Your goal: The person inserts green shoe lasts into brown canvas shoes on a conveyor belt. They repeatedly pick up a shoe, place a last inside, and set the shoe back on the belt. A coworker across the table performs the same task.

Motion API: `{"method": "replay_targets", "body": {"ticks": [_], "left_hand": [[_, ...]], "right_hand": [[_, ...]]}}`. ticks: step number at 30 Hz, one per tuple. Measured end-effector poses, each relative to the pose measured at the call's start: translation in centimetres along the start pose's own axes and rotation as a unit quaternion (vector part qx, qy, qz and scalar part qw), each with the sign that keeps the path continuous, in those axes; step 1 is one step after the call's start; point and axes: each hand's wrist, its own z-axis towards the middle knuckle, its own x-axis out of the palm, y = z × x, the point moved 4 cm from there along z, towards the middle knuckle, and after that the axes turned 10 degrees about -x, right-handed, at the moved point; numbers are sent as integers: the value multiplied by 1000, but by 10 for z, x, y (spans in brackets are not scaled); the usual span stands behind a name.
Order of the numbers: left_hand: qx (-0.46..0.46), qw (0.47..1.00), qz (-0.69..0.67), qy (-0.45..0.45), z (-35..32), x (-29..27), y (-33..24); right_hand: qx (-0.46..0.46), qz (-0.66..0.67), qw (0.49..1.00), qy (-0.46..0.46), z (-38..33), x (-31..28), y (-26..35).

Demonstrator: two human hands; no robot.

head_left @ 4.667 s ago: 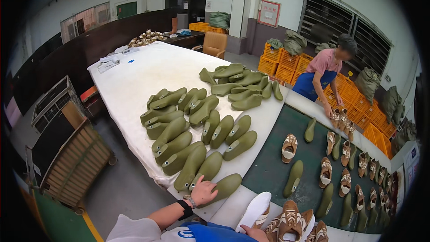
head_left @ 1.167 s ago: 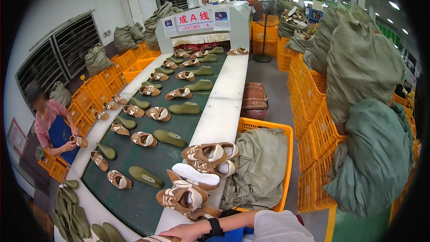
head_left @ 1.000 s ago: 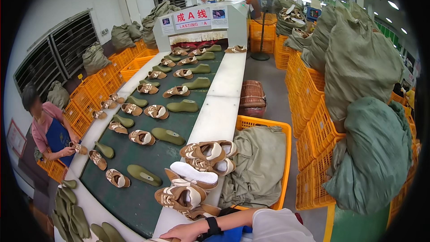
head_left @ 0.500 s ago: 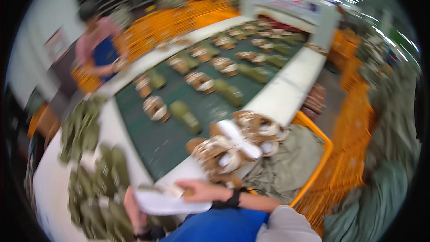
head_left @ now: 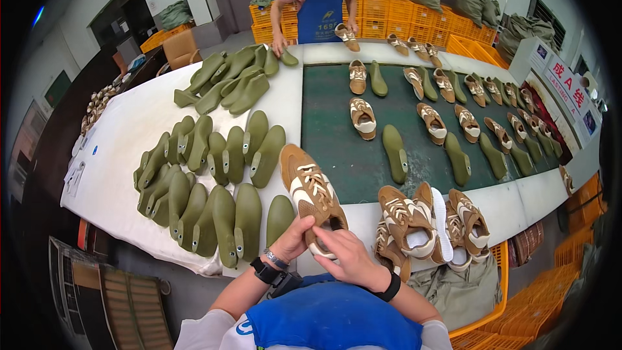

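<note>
A brown sneaker (head_left: pixel 312 185) with white stripes and white laces is held in front of my body, toe pointing away and up to the left. My left hand (head_left: pixel 293 241) is closed around its heel side. On the other side of the heel, my right hand (head_left: pixel 353 260) is closed on the shoe, fingers at the collar and partly hiding the opening. To the right, several matching sneakers (head_left: pixel 405 215) are piled on the white ledge, one turned so its white sole (head_left: pixel 442 225) shows. Green shoe lasts (head_left: pixel 221 219) stand in rows to the left.
A green conveyor belt (head_left: pixel 330 168) carries sneakers and lasts. Across the table, a person in a blue apron (head_left: pixel 319 16) touches a last and a sneaker. More lasts (head_left: pixel 249 94) lie heaped at the far left. An orange crate (head_left: pixel 500 285) with grey-green cloth sits at right.
My view has swung left toward the last rows and the co-worker. The sneaker, earlier held low with its white sole showing, is now raised with its laced upper in view.
</note>
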Motion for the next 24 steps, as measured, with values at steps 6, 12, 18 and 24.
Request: {"method": "replay_targets", "body": {"ticks": [6,12,18,24], "left_hand": [[4,996,-59,-74,-9,-15,-2],[-9,985,-166,38,-7,-9,-3],[-22,983,-168,67,-6,-7,-3],[-17,993,40,-114,-5,-40,9]], "right_hand": [[85,67,980,-169,-13,-32,-12],[140,113,971,-156,-29,-30,-20],[120,118,984,-50,-20,-18,-5],[154,73,980,105,-18,8,-12]]}}
